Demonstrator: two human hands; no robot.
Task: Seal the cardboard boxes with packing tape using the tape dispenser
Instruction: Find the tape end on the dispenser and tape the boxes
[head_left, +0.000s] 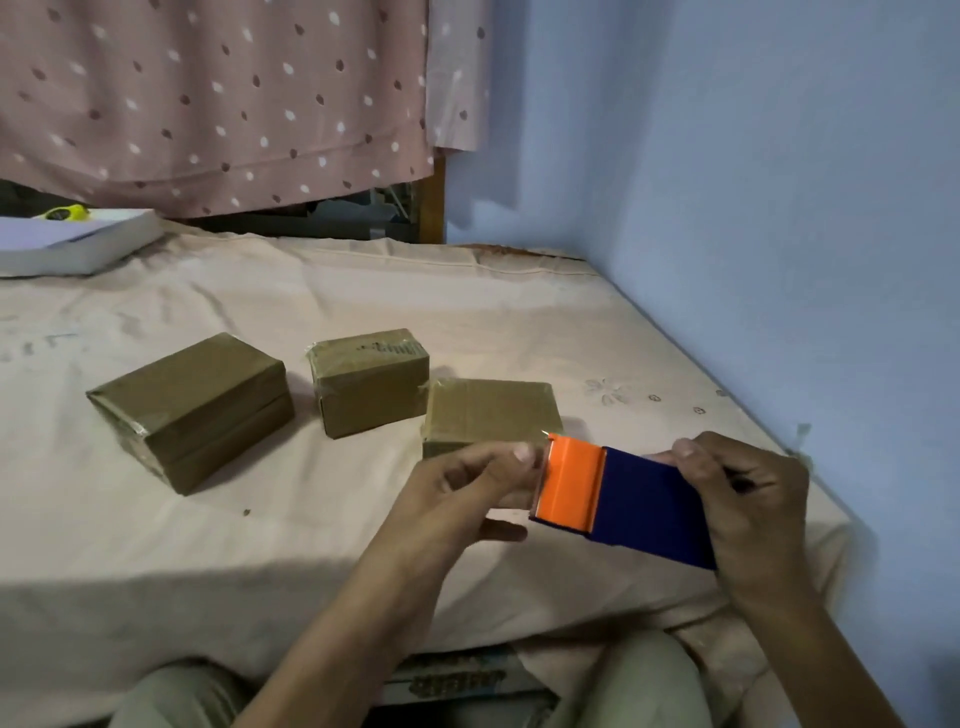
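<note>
A wrinkled beige sheet (363, 291) covers the bed. Three blocky, tape-glossed cardboard boxes (189, 410) sit at centre. At four o'clock, the right hand (748, 499) grips the blue-and-orange tape dispenser (623, 496); the left hand (467, 488) pinches its orange end.

boxes (189, 410): glossy taped cardboard | dispenser (623, 499): smooth plastic | bedsheet (363, 291): matt creased cloth
</note>
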